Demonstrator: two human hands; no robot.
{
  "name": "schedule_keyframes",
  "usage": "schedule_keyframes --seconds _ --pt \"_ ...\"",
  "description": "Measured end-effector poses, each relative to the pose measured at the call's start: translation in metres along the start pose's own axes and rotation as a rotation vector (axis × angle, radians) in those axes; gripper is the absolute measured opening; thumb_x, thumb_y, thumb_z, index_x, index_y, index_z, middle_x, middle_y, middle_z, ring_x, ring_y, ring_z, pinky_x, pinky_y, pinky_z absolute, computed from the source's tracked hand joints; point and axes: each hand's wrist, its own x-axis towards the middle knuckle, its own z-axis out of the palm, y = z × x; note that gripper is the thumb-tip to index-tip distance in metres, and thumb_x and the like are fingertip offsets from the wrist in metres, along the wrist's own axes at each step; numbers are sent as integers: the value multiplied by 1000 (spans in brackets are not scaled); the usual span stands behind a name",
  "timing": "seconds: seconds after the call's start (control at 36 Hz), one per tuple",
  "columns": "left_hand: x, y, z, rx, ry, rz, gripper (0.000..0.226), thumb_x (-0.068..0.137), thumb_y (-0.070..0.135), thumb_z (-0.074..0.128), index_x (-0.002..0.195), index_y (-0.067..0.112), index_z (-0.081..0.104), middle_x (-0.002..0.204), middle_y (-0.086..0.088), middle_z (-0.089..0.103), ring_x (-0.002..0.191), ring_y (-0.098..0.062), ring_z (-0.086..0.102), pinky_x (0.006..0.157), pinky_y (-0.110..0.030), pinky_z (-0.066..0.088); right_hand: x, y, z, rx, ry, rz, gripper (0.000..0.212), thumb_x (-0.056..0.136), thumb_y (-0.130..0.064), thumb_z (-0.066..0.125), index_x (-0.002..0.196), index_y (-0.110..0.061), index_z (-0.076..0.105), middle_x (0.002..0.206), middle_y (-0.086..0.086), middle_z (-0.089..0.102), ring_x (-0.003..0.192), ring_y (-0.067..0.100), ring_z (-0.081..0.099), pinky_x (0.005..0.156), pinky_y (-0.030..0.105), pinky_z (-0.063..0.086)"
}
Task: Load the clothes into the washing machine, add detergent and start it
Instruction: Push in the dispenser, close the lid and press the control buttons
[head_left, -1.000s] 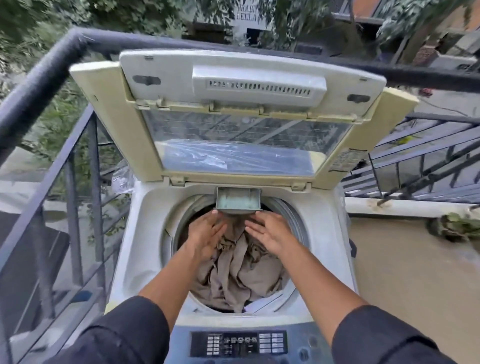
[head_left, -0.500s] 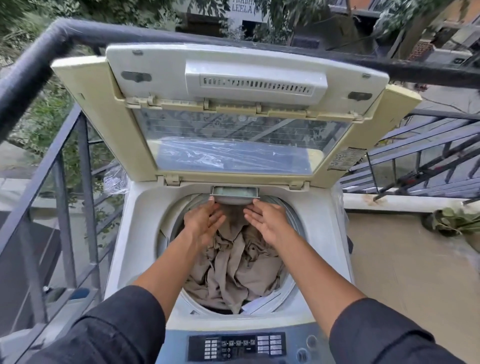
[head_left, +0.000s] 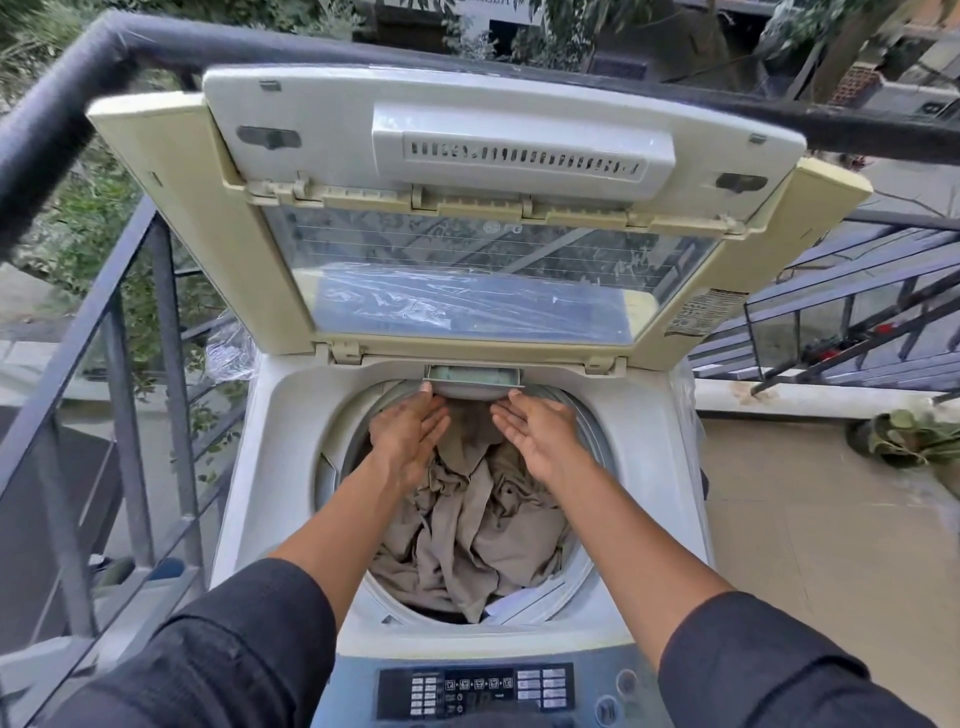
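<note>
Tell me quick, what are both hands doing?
Left hand: open, fingertips touching the detergent drawer, holding nothing.
Right hand: open, fingertips at the drawer's front, holding nothing.

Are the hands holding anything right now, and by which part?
Nothing is gripped. Both hands are flat: left hand and right hand touch the drawer's front edge with straight fingertips, above the clothes.

Soft, even daylight falls on my fingers (head_left: 436, 410), casting only faint shadows onto the crumpled beige cloth (head_left: 478, 525) beneath them. Above my fingers, the raised cream plastic lid's glass pane (head_left: 467, 280) carries pale reflections. The focus is sharp; the black metal railing (head_left: 62, 104) far left of them bows with wide-angle distortion.
</note>
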Motion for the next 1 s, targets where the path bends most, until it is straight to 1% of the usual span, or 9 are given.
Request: schedule_keyframes --seconds 0.08,0.22,0.36,0.42,0.53,0.69,0.83,0.92,1.0 --pt "2 0 0 -15 -9 1 37 101 19 66 131 -3 59 127 -22 68 118 -33 68 95 -36 58 0 0 0 10 6 -5 6 99 2 64 94 2 60 100 28 68 97 35 70 86 37 61" --pt "5 -1 -2 -48 -15 21 42 99 17 70 130 -8 58 121 -24 71 113 -32 71 86 -32 63 1 -1 0 26 1 -15 5 98 2 66 95 3 62 99 26 68 89 30 72 89 38 61" --pt "9 3 3 -79 -30 18 29 98 15 70 117 -6 63 120 -26 70 108 -32 72 87 -32 63 3 -6 5 47 2 -19 7 98 -3 68 95 1 63 94 23 70 87 28 72 88 37 61" --pt "11 5 6 -85 -32 28 32 99 14 69 120 -8 62 121 -28 69 110 -33 72 86 -32 63 3 -9 6 39 -1 -14 8 97 -3 68 95 2 62 94 23 70 89 30 72 91 40 59" --pt "12 8 8 -96 -22 41 36 98 12 70 124 -13 61 121 -30 69 111 -35 72 85 -31 64 6 -13 8 38 4 1 8 96 -2 70 96 4 64 93 23 71 87 30 72 83 36 61" --pt "15 9 8 -62 -9 41 26 97 12 72 111 -9 66 116 -30 71 106 -35 73 82 -32 65 9 -13 11 41 19 23 9 95 -3 71 98 4 65 94 24 71 86 30 73 83 37 62" --pt "15 9 6 1 12 56 43 93 18 77 120 -13 64 114 -25 74 103 -33 75 86 -33 64 6 -13 11 -27 52 22 16 95 -9 74 98 2 63 102 25 71 94 34 72 91 42 60" --pt "9 10 6 44 9 50 41 96 23 74 119 -10 64 114 -24 73 101 -29 75 80 -29 64 3 -16 11 -92 45 22 20 94 -13 75 102 1 62 104 25 70 91 31 72 85 38 61" --pt "1 11 4 111 -12 -10 36 105 21 61 126 -7 60 120 -24 70 103 -30 71 76 -29 62 -6 -18 11 -173 16 21 25 93 -14 77 105 1 62 103 26 70 90 31 73 83 38 62"
